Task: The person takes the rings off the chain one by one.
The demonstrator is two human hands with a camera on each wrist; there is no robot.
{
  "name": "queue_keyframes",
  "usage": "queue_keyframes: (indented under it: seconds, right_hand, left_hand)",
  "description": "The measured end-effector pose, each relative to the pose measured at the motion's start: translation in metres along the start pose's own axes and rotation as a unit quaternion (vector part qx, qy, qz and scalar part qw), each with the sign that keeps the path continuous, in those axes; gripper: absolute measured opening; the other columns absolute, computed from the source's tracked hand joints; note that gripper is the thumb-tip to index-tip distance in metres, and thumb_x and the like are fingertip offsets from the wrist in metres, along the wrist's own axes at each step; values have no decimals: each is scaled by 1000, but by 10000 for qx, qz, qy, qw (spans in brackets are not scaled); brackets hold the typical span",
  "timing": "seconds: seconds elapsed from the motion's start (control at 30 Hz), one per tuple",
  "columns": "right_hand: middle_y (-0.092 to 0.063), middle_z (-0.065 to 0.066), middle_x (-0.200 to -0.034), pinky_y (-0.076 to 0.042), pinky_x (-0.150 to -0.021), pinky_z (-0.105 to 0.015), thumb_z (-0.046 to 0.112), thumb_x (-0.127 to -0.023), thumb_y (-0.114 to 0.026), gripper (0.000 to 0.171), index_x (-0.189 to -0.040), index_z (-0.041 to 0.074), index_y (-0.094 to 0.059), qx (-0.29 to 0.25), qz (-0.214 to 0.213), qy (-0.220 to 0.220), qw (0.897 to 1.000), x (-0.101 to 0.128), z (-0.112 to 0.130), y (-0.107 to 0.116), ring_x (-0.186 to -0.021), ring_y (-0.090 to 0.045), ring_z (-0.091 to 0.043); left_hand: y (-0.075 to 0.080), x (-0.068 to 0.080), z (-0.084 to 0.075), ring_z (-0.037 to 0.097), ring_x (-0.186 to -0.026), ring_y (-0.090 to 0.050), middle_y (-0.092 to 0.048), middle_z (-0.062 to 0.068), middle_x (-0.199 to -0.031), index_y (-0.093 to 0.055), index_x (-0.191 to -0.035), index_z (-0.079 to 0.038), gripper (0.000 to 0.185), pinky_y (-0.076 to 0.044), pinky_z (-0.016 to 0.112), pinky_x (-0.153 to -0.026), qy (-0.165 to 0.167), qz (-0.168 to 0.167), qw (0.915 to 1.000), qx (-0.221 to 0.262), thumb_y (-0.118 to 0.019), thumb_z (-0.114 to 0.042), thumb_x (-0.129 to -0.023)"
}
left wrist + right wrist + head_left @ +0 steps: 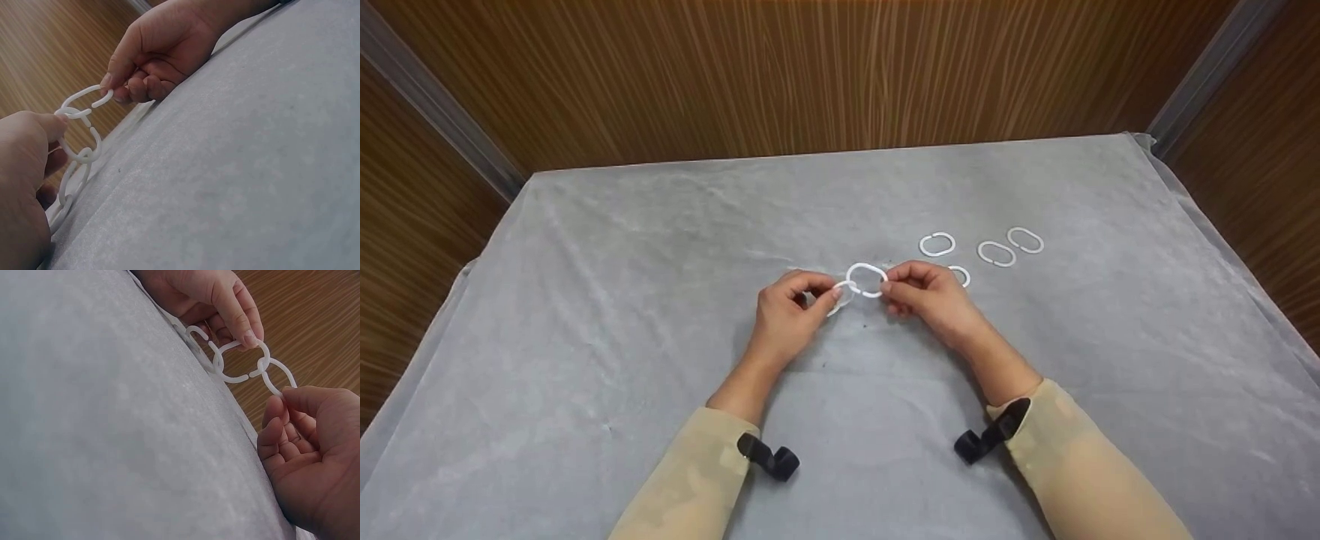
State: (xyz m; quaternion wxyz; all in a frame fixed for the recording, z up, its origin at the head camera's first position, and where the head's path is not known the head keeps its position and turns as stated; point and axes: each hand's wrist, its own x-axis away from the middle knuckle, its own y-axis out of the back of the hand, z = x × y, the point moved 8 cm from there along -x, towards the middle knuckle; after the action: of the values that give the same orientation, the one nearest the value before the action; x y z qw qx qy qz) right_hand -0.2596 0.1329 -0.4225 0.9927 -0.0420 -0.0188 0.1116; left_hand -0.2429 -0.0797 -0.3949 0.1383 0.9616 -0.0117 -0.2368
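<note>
Over the middle of the grey-covered table (660,300), both hands hold a short chain of white oval plastic rings (866,280). My left hand (834,292) pinches one link, and the rest of the chain (79,149) hangs from it down to the cloth. My right hand (885,289) pinches the end ring (275,374) between thumb and forefinger. That end ring is hooked through the link that my left hand (250,338) holds. The left wrist view shows the end ring's split gap (93,104) just by my right hand (107,84).
Several loose white rings (996,253) lie on the cloth beyond and to the right of my right hand, one of them (960,276) partly hidden behind it. Wood-panelled walls (810,75) enclose the table at the back and sides. A black strap mount (769,457) sits on each sleeve.
</note>
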Motion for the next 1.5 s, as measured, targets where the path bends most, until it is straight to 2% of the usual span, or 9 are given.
queue_keyframes:
  seconds: [0.2, 0.47, 0.87, 1.1, 1.2, 1.5]
  right_hand:
    - [-68, -4, -81, -52, -62, -23, 0, -96, -71, 12, -102, -9, -67, 51, 62, 68, 9999, 0, 1, -1, -64, -62, -11]
    - [-68, -3, -82, -55, -63, -23, -1, -97, -71, 8, -100, -6, -68, 79, 81, 48, 9999, -1, 1, 0, -66, -63, -11]
    - [-69, -2, -83, -55, -64, -23, -1, -96, -71, 8, -100, -7, -67, 117, 121, 10, 9999, 0, 0, -2, -66, -63, -11]
    - [-67, -2, -82, -54, -64, -23, -1, -97, -71, 2, -96, -1, -69, 181, 129, 19, 9998, 0, 1, -2, -65, -63, -11]
    - [-66, -2, -80, -53, -63, -22, -1, -97, -70, 5, -94, 3, -70, 224, 134, 51, 9996, 0, 2, -2, -65, -62, -11]
    - [-66, -2, -81, -53, -63, -23, -1, -97, -70, 8, -93, 6, -70, 232, 132, 39, 9996, 0, 2, -2, -65, -62, -12]
  left_hand:
    - [0, 1, -2, 13, -75, -61, -74, -3, -89, -82, -97, -8, 5, -49, 26, -67, -4, 39, 10000, 85, -84, -9, -93]
    - [-1, 1, -2, 14, -78, -63, -74, -2, -90, -82, -98, -7, 6, -52, 26, -69, 41, 97, 9999, 40, -84, -9, -93]
    - [-2, 1, -1, 14, -79, -65, -75, -1, -90, -82, -97, -6, 7, -54, 25, -71, 85, 127, 9999, 64, -85, -8, -92]
    - [-2, 1, -1, 14, -78, -65, -75, -1, -89, -82, -97, -6, 7, -54, 25, -71, 115, 141, 9998, 98, -85, -9, -91]
    - [-2, 1, -1, 13, -77, -66, -75, -3, -88, -82, -96, -7, 7, -54, 25, -72, 134, 141, 9998, 93, -85, -9, -91]
    - [-2, 1, 1, 13, -77, -65, -75, -3, -88, -82, -96, -7, 7, -54, 25, -71, 134, 150, 9998, 73, -85, -10, -91]
